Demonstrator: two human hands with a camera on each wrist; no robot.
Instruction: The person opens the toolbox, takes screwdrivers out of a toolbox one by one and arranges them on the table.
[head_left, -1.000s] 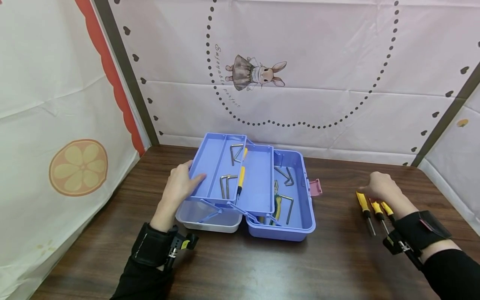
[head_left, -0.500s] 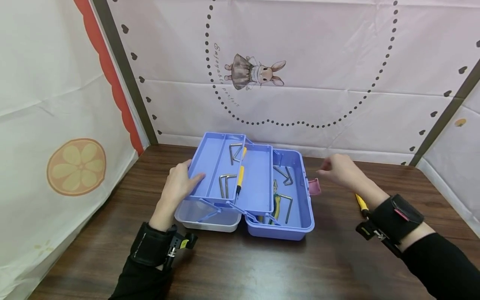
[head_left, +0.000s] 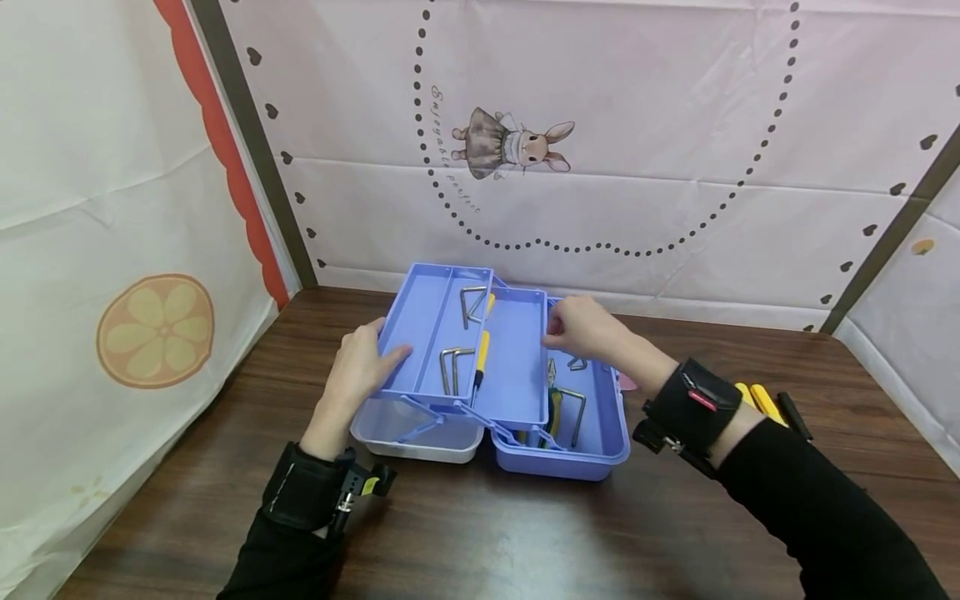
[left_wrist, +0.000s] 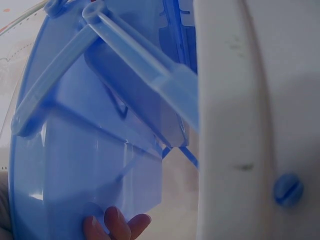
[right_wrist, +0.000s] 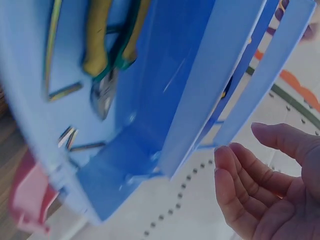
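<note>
A blue toolbox (head_left: pixel 555 468) stands unfolded on the table, its trays stepped out to the left. My left hand (head_left: pixel 358 367) grips the left edge of the upper tray (head_left: pixel 412 333), thumb on top; its fingertips (left_wrist: pixel 119 222) show against the underside in the left wrist view. My right hand (head_left: pixel 588 323) hovers over the box at the far right corner of the middle tray (head_left: pixel 512 367). In the right wrist view its fingers are loosely bent, thumb apart, nothing between them, fingertips right at the tray edge. Pliers (right_wrist: pixel 97 45) and hex keys (head_left: pixel 580 412) lie in the bottom compartment.
L-shaped hex keys (head_left: pixel 453 371) lie in the upper tray, and a yellow-handled tool (head_left: pixel 482 354) shows beside it. A translucent lid (head_left: pixel 427 454) spreads left. The pink latch (right_wrist: pixel 30 192) hangs outside. Yellow-handled screwdrivers (head_left: pixel 767 406) lie at right, partly behind my forearm.
My right hand has moved left from the screwdrivers on the table, past the pink latch, to the middle tray. My left hand stays on the upper tray.
</note>
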